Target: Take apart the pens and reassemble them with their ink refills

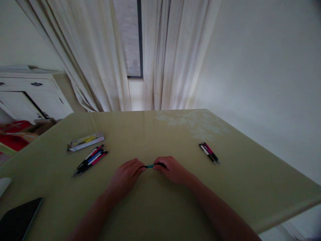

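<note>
Both of my hands meet at the middle of the green table [155, 207], pinching a teal and black pen [150, 166] that lies level between them. My left hand [126, 177] grips its left end with closed fingertips. My right hand [170, 169] is closed around its black right end. To the left lies a bundle of several pens [90, 159], black, blue and pink. A smaller group of pink and black pens [209, 153] rests to the right.
A flat pen package [86, 141] lies beyond the left bundle. A dark phone or tablet [17, 219] sits at the near left corner. A white cabinet [32, 95] and red items [13, 134] stand at left; curtains [173, 53] hang behind the table.
</note>
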`<state>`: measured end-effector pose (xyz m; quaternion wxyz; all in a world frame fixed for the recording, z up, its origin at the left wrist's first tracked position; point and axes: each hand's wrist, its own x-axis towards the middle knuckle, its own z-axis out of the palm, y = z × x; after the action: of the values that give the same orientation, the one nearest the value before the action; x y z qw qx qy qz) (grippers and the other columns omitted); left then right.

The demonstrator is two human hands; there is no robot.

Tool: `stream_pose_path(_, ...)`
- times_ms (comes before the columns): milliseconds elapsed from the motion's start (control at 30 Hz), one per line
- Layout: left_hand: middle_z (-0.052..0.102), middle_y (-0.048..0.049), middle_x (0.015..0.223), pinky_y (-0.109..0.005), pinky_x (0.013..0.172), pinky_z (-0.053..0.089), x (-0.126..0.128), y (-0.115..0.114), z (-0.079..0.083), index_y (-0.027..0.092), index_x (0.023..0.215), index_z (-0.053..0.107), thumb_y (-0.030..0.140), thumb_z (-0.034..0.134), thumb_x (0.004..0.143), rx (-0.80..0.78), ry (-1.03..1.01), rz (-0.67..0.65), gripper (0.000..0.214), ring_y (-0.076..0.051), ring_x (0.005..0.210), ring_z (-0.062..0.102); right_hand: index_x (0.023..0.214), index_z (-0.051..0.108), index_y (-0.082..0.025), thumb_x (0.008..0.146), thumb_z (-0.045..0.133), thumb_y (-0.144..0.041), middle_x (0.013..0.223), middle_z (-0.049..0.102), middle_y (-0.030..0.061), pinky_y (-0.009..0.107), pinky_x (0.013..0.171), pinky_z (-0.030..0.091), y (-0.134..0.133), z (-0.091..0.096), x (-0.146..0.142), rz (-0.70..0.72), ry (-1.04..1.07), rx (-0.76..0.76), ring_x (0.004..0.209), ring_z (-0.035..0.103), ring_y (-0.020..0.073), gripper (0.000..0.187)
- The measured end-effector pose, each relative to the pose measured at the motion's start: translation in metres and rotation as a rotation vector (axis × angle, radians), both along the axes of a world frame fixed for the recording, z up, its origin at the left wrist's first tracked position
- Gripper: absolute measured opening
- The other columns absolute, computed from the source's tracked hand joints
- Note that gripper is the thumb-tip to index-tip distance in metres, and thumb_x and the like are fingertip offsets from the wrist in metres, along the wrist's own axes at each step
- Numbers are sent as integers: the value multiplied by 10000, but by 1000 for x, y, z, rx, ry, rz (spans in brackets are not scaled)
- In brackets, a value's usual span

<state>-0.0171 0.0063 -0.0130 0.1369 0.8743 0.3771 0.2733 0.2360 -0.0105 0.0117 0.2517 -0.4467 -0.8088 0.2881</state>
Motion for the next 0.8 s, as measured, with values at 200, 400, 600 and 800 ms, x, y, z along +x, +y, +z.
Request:
stream_pose_path(200,663,-23,856,-326,750,504,-1,0,-2,230,904,644,412,424,1088,13,12,0,339,-197,798,643,1025,731,-199,1044,572,-363,901,729,37,257,722,437,0,0,0,-1,-12,23,783,629,162,229)
stream_pose_path(400,671,-18,836,-327,730,501,0,0,-4,225,909,636,415,453,1074,-10,31,-3,311,-202,779,646,1036,734,-198,1044,576,-368,916,736,46,271,753,451,0,0,0,0,-29,44,815,643,174,233)
stream_pose_path(600,695,-23,856,-336,749,513,2,2,-4,223,930,657,390,458,1069,-25,23,3,294,-209,791,661,1062,748,-207,1040,584,-370,934,749,53,277,759,459,1,-3,1,3,-46,57,821,654,179,233)
stream_pose_path(800,699,-38,968,-351,820,535,2,1,-2,225,1046,633,336,459,1067,-43,-30,5,208,-213,884,675,1158,734,-218,1057,553,-349,1053,761,66,310,872,482,4,-5,5,20,-65,69,947,677,201,245)
